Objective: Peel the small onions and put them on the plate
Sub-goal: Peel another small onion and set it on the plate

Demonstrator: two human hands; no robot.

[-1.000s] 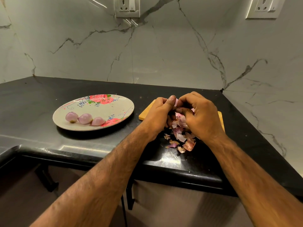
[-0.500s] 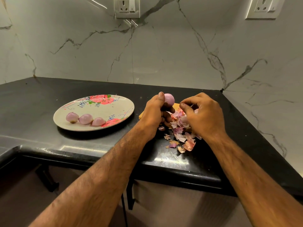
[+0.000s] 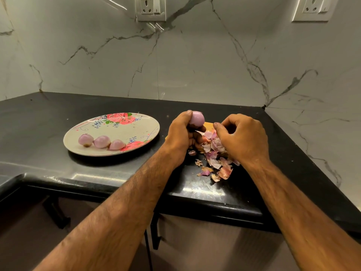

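Onion, peeled, is gripped in the left hand above the counter, right of the plate carrying three onions. The right hand is curled over the peels; whether it holds anything cannot be determined.

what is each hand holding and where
The left hand grips the peeled onion by its lower end. The right hand is curled; any hold cannot be told.

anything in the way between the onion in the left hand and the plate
Nothing visible. Only a strip of bare counter separates the left hand gripping the onion from the plate; three peeled onions sit along its near side, the rest is free.
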